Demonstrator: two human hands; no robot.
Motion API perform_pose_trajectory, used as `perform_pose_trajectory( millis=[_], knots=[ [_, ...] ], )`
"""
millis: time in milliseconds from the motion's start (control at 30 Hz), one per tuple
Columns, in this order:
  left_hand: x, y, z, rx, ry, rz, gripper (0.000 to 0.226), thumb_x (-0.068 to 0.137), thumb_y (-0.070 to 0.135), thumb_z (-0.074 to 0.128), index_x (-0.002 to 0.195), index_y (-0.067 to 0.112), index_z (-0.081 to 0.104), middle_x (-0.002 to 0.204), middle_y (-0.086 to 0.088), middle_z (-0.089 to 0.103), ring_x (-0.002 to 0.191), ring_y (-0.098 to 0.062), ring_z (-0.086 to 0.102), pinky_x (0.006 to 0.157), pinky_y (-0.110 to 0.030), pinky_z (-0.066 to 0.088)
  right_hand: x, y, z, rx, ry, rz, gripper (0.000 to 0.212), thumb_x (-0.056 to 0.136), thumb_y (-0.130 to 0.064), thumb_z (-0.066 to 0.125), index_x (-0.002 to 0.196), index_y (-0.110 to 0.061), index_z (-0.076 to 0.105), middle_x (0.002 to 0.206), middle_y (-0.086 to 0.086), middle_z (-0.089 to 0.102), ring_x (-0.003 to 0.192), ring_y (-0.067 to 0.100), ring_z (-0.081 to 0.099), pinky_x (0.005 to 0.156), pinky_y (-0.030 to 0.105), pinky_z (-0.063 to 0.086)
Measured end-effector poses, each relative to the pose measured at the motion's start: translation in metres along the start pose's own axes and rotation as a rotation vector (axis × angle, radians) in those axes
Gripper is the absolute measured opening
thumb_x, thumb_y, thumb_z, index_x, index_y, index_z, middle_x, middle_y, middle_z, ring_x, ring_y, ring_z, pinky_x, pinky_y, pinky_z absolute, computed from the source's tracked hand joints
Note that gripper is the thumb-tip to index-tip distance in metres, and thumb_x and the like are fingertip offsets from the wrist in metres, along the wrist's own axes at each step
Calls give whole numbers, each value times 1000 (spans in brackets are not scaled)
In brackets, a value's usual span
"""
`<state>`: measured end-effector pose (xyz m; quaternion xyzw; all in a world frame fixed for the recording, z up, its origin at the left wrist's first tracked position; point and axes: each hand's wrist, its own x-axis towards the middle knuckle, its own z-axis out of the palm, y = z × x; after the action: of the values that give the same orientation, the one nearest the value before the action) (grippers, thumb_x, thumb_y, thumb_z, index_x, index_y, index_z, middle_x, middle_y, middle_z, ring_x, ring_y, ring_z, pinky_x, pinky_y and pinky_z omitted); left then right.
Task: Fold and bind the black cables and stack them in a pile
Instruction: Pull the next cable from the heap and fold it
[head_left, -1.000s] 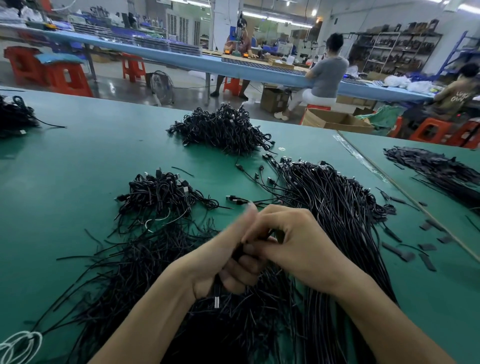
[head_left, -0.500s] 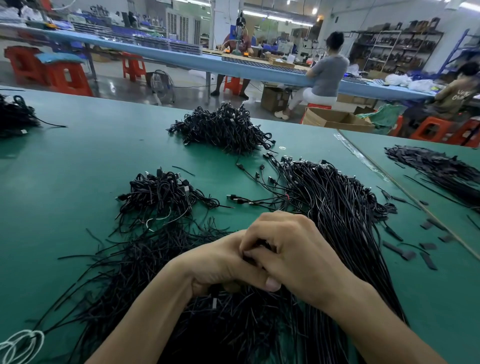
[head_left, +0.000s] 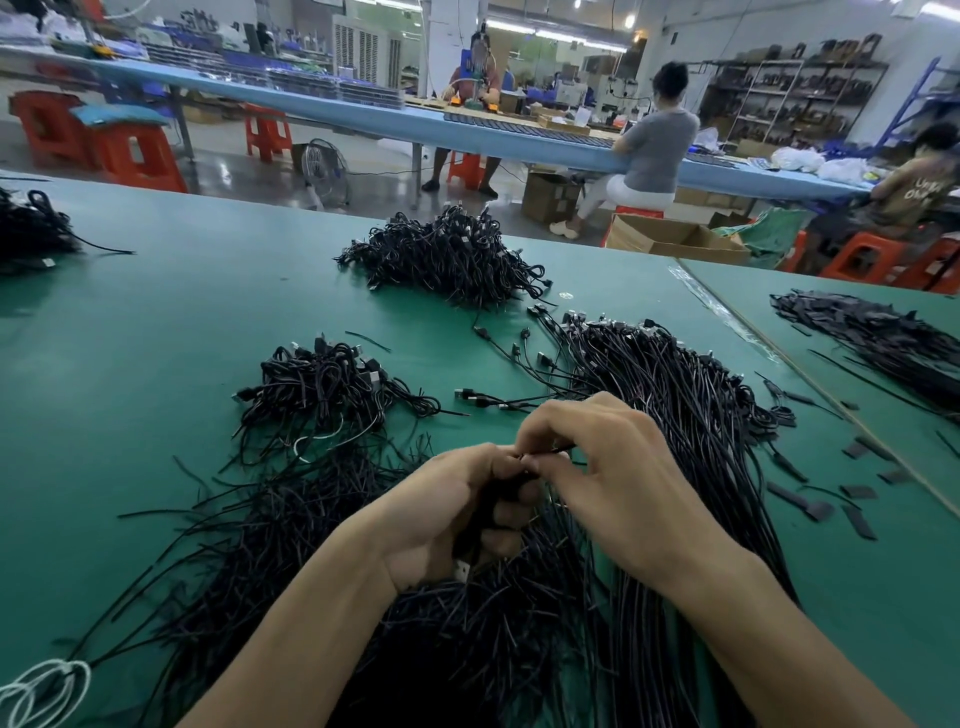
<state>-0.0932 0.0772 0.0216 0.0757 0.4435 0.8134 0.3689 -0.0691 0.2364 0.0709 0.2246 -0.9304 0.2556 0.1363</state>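
My left hand (head_left: 457, 512) grips a folded black cable bundle (head_left: 480, 519) upright above the green table (head_left: 130, 338); its silver plug tip shows below the palm. My right hand (head_left: 602, 467) pinches a thin black tie at the top of that bundle, fingers curled. Beneath my arms lies a heap of loose black tie strips (head_left: 291, 545). To the right runs a long sheaf of straight black cables (head_left: 691, 415). A small pile of bound cables (head_left: 322, 384) sits front left, and a bigger pile (head_left: 447, 254) lies farther back.
More black cables lie at the far left edge (head_left: 26, 234) and on the neighbouring table at right (head_left: 878, 338). Short black scraps (head_left: 810, 504) dot the right side. A white tie loop (head_left: 41, 686) lies bottom left. People sit at a blue bench behind.
My right hand has lifted off the left and now pinches the tie at the bundle's top. My left thumb dropped from upright to curl round the bundle.
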Motion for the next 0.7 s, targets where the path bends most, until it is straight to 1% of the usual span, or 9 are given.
perform_pose_trajectory(
  millis=[67, 133, 233, 367, 433, 500, 533, 600, 700],
  knots=[
    [-1, -1, 0, -62, -8, 17, 8, 84, 18, 50, 86, 11, 54, 71, 0, 49, 52, -6, 37, 41, -16, 32, 0, 2, -1, 9, 9, 7, 14, 88, -16, 71, 85, -28, 65, 80, -19, 63, 91, 6, 51, 78, 26, 42],
    [0, -1, 0, -98, -18, 64, 9, 89, 14, 52, 86, 8, 59, 72, -2, 49, 53, -6, 39, 41, -16, 34, 1, 4, -2, 30, 20, 5, 14, 88, -17, 71, 86, -29, 64, 80, -20, 62, 87, 4, 52, 75, 24, 41],
    [0, 1, 2, -129, -19, 143, 16, 90, 7, 52, 82, 6, 65, 71, -3, 49, 52, -6, 40, 41, -14, 36, 2, 5, -2, 63, 7, -11, 17, 89, -11, 69, 87, -27, 64, 79, -20, 63, 82, 2, 57, 71, 14, 39],
    [0, -1, 7, -141, -3, 225, 26, 92, 11, 52, 74, 11, 72, 71, -2, 51, 51, -6, 41, 41, -14, 37, 5, 2, -3, 98, 18, -32, 20, 89, -6, 69, 90, -25, 65, 78, -15, 66, 83, 2, 62, 70, 10, 41],
    [0, -1, 8, -112, 8, 245, 27, 92, 14, 53, 73, 14, 73, 71, -1, 50, 51, -5, 40, 40, -14, 36, 6, 1, -3, 103, 5, -58, 18, 90, -8, 69, 92, -26, 66, 82, -15, 65, 85, 5, 63, 73, 14, 45],
    [-1, 0, 9, -70, 25, 247, 26, 89, 14, 54, 73, 16, 74, 70, 0, 50, 51, -4, 38, 40, -13, 34, 7, 2, -3, 81, -10, -74, 16, 91, -9, 68, 94, -25, 68, 87, -14, 64, 86, 6, 63, 78, 29, 52],
    [-1, 0, 9, -60, 33, 243, 25, 88, 13, 55, 72, 16, 74, 70, 0, 50, 50, -4, 38, 40, -13, 34, 7, 3, -3, 74, -17, -81, 15, 91, -9, 68, 94, -24, 69, 88, -13, 65, 86, 7, 63, 78, 34, 53],
    [-3, 2, 8, -58, 41, 227, 23, 86, 12, 55, 71, 14, 73, 69, -1, 50, 49, -4, 37, 39, -13, 33, 6, 4, -4, 55, -32, -103, 14, 91, -10, 67, 95, -22, 70, 89, -12, 65, 86, 9, 64, 77, 39, 53],
    [-5, 2, 8, -54, 44, 201, 22, 87, 11, 54, 72, 11, 70, 66, -2, 51, 47, -5, 38, 37, -13, 34, 5, 5, -5, -15, -20, -157, 12, 93, -13, 65, 97, -23, 69, 90, -12, 66, 86, 12, 63, 75, 40, 53]
  ],
)
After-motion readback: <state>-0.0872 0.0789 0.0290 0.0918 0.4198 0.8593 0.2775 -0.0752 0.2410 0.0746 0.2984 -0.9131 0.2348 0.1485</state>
